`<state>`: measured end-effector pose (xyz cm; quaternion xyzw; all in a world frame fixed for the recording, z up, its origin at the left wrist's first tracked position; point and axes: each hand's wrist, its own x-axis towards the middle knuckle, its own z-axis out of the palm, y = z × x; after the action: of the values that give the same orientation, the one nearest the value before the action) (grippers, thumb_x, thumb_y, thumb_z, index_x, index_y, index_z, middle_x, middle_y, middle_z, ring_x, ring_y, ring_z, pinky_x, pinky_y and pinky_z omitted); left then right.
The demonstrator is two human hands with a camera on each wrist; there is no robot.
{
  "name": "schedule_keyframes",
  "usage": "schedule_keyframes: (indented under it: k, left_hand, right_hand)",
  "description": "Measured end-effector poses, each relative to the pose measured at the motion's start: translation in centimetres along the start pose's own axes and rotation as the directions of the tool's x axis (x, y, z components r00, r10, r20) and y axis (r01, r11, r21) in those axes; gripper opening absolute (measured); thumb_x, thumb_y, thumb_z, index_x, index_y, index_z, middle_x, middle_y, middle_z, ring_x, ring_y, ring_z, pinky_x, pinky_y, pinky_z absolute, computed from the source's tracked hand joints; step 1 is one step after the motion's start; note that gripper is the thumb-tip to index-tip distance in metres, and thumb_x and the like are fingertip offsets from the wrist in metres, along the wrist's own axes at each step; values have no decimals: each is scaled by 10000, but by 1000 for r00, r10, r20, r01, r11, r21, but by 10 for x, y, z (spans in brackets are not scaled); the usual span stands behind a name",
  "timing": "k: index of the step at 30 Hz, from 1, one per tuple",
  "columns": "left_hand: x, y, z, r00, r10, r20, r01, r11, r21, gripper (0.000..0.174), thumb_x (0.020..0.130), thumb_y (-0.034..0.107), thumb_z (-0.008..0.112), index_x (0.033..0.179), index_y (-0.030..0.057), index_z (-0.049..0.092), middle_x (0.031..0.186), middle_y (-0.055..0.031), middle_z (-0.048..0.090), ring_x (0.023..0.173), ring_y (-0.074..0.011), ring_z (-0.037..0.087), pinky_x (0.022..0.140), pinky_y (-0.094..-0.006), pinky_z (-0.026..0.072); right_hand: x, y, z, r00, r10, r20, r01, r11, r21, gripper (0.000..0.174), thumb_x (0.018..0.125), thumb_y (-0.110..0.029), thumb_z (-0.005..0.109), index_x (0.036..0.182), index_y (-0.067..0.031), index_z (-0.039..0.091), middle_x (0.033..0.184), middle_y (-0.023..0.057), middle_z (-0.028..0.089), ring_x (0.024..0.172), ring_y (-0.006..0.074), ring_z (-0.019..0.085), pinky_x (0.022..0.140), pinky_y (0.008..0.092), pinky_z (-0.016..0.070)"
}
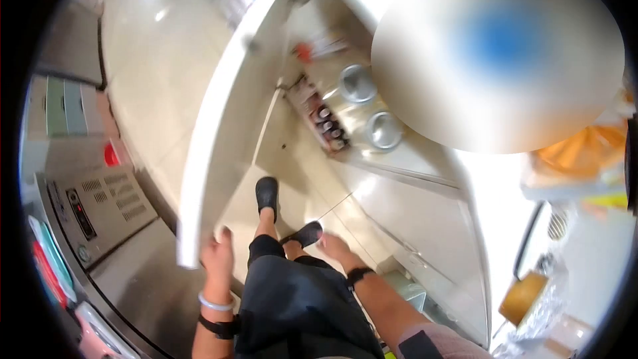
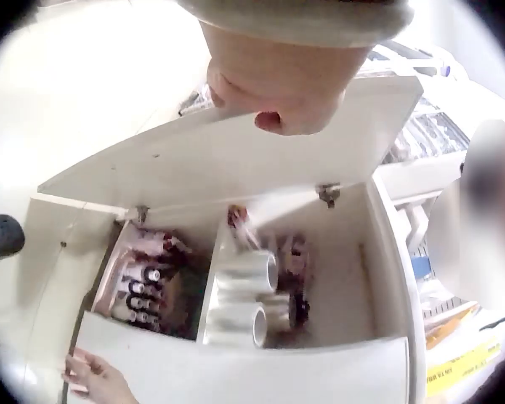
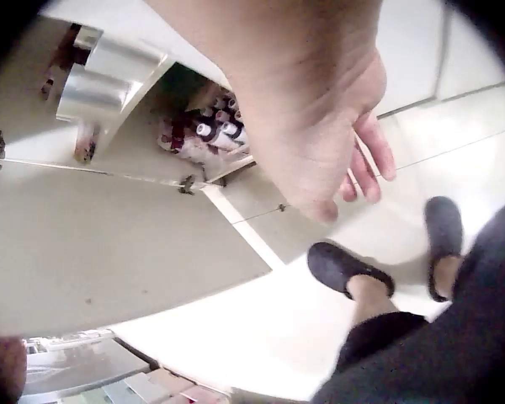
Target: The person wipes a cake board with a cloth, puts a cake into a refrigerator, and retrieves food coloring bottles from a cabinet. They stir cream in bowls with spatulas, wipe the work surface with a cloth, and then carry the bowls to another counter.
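At the open cabinet (image 1: 425, 239), L hand (image 1: 218, 258) is just beside the edge of the swung-out door (image 1: 232, 126), can't tell if its grip has hold, & R hand (image 1: 335, 249), apart from the door, has its grip loose & empty, w/ bottles (image 1: 330, 126) + silver-topped jars (image 1: 384, 130) inside.

Pale tiled floor (image 1: 159, 60) (glossy, with bright reflections) stretches past pastel drawers (image 1: 54, 106).

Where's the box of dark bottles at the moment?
In the left wrist view, the box of dark bottles sits at the left inside the open cabinet, with a pale shelf between it and two shiny cylindrical containers to its right.
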<state>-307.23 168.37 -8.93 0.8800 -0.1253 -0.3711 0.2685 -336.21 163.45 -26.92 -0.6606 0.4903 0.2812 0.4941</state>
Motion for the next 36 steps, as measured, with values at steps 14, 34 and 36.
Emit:
schedule_keyframes:
  k: [14, 34, 36]
  left_hand:
    - [-146, 174, 66, 191, 727, 659, -662, 591, -461, 430, 800, -54, 489, 1219, 32, 444, 1141, -98, 534, 1005, -210, 549, 846, -298, 447]
    - [-547, 337, 51, -951, 125, -282, 303, 546, -781, 797, 824, 653, 352, 1372, 79, 283, 1357, -231, 325, 1252, -378, 333, 1042, -448, 246]
    - [-583, 345, 32, -893, 93, -440, 390, 649, -654, 782, 826, 642, 355, 1364, 79, 292, 1348, -229, 333, 1249, -374, 336, 1043, -444, 244]
  right_hand:
    - [-317, 134, 85, 573, 766, -290, -275, 514, 813, 322, 769, -271, 557, 1040, -108, 614, 1030, 144, 615, 987, 312, 559, 855, 403, 443]
    - [-689, -129, 52, -909, 336, -245, 95, 741, 665, 225, 733, 62, 635, 941, -14, 594, 836, 65, 626, 661, 142, 572, 612, 246, 472]
    - [-750, -184, 47, -943, -53, -328, -239, 794, 559, 209, 740, 46, 630, 936, -15, 592, 829, 62, 624, 659, 140, 572, 609, 248, 472]
